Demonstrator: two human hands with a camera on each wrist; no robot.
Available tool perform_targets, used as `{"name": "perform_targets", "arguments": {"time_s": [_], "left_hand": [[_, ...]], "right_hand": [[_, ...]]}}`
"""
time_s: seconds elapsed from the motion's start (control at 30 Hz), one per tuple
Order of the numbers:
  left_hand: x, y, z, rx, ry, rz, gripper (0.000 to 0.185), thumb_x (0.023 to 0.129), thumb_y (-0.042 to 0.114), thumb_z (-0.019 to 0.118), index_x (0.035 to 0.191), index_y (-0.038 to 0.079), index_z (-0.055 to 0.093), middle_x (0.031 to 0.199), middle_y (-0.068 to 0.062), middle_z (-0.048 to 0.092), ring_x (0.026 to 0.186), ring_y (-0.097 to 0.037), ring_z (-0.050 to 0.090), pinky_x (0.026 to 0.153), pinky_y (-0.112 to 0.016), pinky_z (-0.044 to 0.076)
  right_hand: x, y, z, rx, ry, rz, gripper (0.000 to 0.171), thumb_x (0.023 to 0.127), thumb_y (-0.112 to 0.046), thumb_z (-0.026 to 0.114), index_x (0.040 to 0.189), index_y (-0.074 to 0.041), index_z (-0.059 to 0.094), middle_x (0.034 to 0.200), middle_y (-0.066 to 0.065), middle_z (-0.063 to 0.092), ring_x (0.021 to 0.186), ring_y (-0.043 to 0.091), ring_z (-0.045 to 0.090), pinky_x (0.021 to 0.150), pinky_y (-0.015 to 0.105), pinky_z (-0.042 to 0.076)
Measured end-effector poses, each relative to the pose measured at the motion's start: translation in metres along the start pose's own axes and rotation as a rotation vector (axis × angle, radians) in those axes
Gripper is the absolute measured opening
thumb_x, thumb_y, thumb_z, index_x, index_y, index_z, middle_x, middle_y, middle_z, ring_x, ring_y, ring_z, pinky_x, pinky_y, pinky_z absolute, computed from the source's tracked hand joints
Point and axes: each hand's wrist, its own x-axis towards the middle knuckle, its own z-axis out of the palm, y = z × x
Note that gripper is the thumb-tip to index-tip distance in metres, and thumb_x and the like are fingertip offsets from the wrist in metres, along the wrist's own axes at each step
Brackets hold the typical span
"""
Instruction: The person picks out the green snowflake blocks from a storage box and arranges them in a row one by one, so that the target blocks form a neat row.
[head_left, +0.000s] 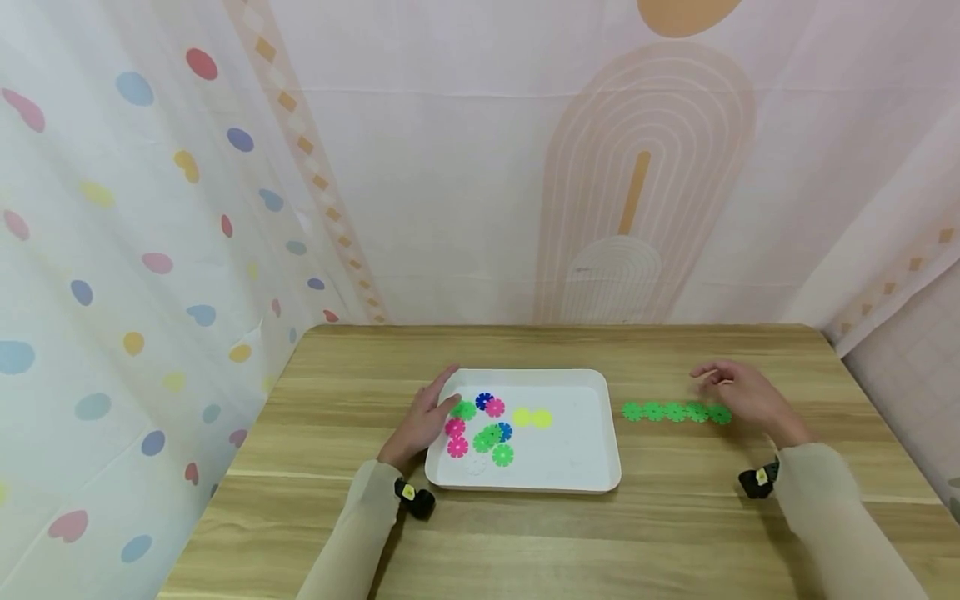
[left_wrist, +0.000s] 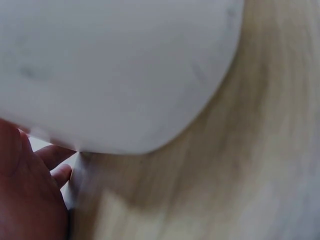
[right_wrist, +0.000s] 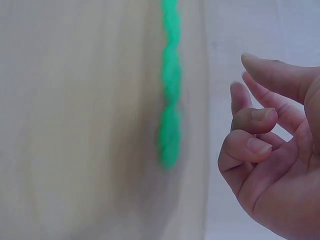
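A white tray sits mid-table and holds several flat flower-shaped discs: green, pink, blue and yellow. My left hand rests on the tray's left rim with straight fingers near a green disc; the left wrist view shows the blurred tray and my fingers. To the right of the tray lies a row of joined green discs, seen blurred as a green strip. My right hand hovers beside that row with loosely curled fingers, holding nothing.
The wooden table is ringed by patterned curtains at the back and sides. Bare wood lies in front of the tray and at the far right. A small black wrist camera sits at each cuff.
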Motion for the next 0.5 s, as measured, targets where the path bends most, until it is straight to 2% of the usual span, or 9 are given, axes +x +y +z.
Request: {"name": "perform_targets", "arguments": {"time_s": [0.2,0.37,0.5], "left_hand": [[0.002,0.0,-0.001,-0.006,-0.005,0.0,0.054,0.107,0.028,0.04,0.158,0.028,0.023,0.165,-0.001,0.019,0.153,-0.028,0.008,0.121,-0.051,-0.013],[0.002,-0.001,0.001,-0.012,-0.005,-0.028,0.053,0.107,0.03,0.039,0.158,0.03,0.023,0.165,0.002,0.019,0.153,-0.025,0.008,0.121,-0.049,-0.013],[0.002,0.0,0.001,-0.036,-0.003,-0.06,0.052,0.107,0.033,0.038,0.157,0.034,0.024,0.165,0.005,0.018,0.153,-0.023,0.006,0.121,-0.048,-0.013]], "right_hand": [[0.019,-0.028,0.013,0.069,-0.028,-0.04,0.028,0.098,-0.014,0.061,0.122,0.002,0.063,0.101,0.015,0.066,0.095,0.028,0.061,0.074,0.033,0.048],[0.036,-0.052,0.029,0.047,-0.064,-0.089,0.026,0.097,-0.016,0.063,0.118,-0.002,0.066,0.101,0.011,0.067,0.095,0.023,0.061,0.078,0.034,0.048],[0.049,-0.072,0.042,0.053,-0.126,-0.141,0.028,0.097,-0.019,0.063,0.119,-0.002,0.066,0.105,0.011,0.067,0.099,0.024,0.061,0.084,0.04,0.05]]}}
